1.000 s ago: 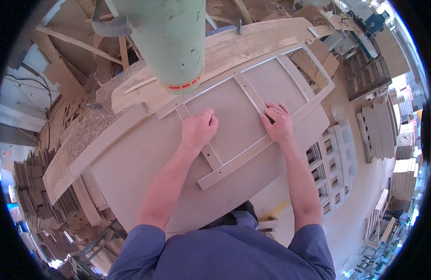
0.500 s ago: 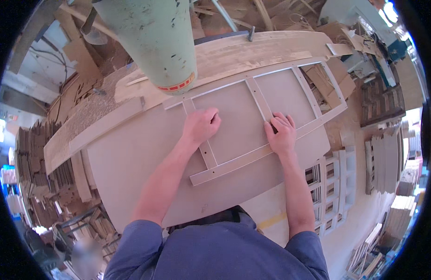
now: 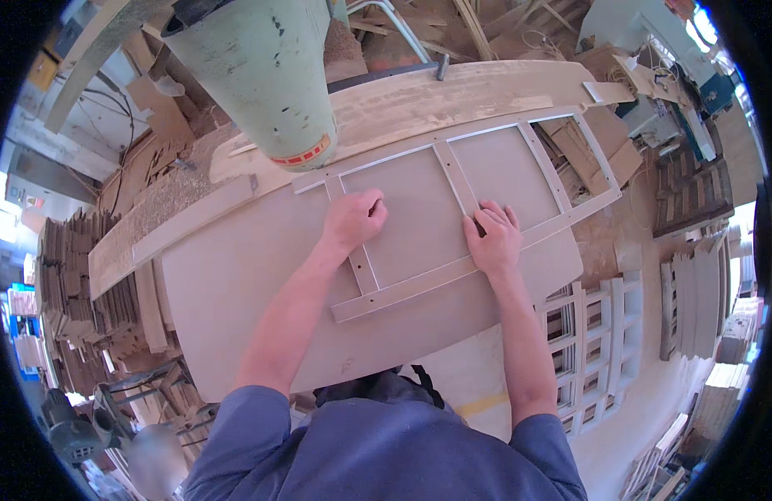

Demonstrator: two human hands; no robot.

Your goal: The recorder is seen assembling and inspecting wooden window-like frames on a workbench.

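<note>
Left hand (image 3: 351, 222) curled over the left crossbar (image 3: 363, 269), right hand (image 3: 496, 240) at the middle one, clasping or not, can't tell; the ladder-like frame (image 3: 419, 282) overhangs the tabletop's (image 3: 227, 301) right edge

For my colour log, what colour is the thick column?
The column is pale green with dark specks, showing best in the head view.

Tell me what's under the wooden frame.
A broad board shows under the wooden frame; brown pieces show through its right-end opening. What its bars cover is hidden.
</note>
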